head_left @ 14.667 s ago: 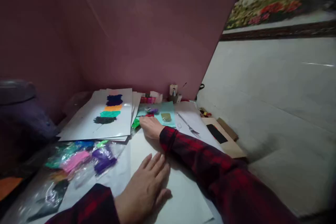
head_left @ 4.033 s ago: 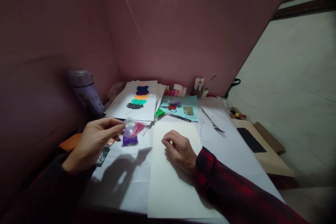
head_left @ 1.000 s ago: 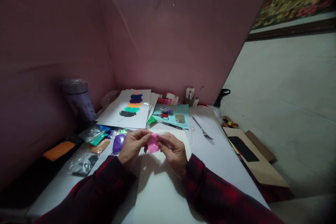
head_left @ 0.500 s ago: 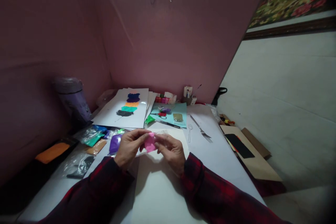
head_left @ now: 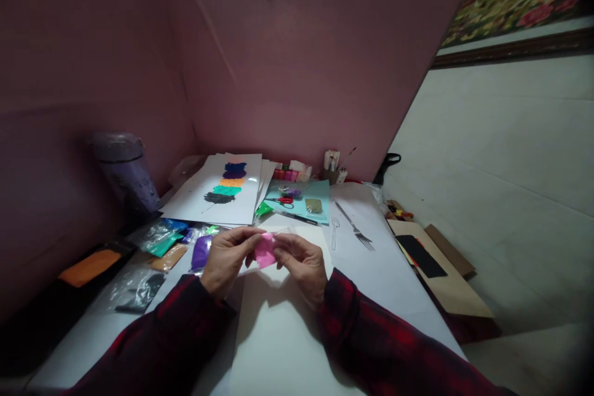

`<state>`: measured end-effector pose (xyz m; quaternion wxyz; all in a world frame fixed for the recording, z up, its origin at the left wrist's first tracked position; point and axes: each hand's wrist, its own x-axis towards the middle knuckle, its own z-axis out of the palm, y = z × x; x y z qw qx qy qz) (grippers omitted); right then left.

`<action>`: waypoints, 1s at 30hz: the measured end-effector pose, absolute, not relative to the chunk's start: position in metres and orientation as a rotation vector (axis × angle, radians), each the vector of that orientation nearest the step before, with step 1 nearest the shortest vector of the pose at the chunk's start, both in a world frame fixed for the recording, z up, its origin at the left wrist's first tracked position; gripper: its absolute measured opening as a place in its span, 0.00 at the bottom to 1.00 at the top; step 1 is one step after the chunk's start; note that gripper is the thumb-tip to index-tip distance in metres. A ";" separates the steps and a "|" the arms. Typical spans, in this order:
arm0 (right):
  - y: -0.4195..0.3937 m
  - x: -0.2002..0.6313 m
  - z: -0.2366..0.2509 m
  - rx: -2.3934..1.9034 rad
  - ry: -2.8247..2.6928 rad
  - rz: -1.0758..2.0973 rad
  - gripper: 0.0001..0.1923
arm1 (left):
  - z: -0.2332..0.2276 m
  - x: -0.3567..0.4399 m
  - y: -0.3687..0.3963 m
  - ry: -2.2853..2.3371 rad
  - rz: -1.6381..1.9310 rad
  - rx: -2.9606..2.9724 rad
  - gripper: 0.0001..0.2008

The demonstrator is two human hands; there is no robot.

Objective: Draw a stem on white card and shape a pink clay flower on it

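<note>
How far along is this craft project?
Done: one sheet already carries five colour patches. In hand: both the left hand and right hand pinch a pink packet above a blank sheet. Left: that sheet has no colour, and other packets lie unused.

Two hands (head_left: 227, 258) (head_left: 301, 263), one pink packet (head_left: 265, 250), two forks (head_left: 352, 227) (head_left: 333, 233), one scissors (head_left: 281, 200), roughly six packets (head_left: 163, 241).
</note>
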<state>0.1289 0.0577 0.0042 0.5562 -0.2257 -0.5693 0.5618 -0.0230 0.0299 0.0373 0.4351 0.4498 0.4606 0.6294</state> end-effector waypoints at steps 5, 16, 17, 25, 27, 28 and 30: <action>0.060 0.130 0.007 -0.509 -1.377 1.392 0.14 | 0.037 -0.025 0.030 1.158 1.543 1.125 0.10; 0.056 0.130 0.010 -0.505 -1.444 1.338 0.09 | 0.038 -0.024 0.028 1.153 1.543 1.107 0.11; 0.056 0.130 0.010 -0.508 -1.418 1.337 0.09 | 0.038 -0.024 0.028 1.155 1.542 1.105 0.11; 0.059 0.131 0.011 -0.556 -1.325 1.382 0.14 | 0.036 -0.024 0.028 1.085 1.529 1.112 0.10; 0.059 0.132 0.011 -0.562 -1.329 1.370 0.14 | 0.037 -0.024 0.029 1.063 1.516 1.100 0.10; 0.058 0.132 0.010 -0.565 -1.335 1.359 0.14 | 0.037 -0.024 0.029 1.050 1.505 1.094 0.10; 0.058 0.133 0.009 -0.561 -1.363 1.324 0.13 | 0.038 -0.023 0.029 1.030 1.477 1.086 0.11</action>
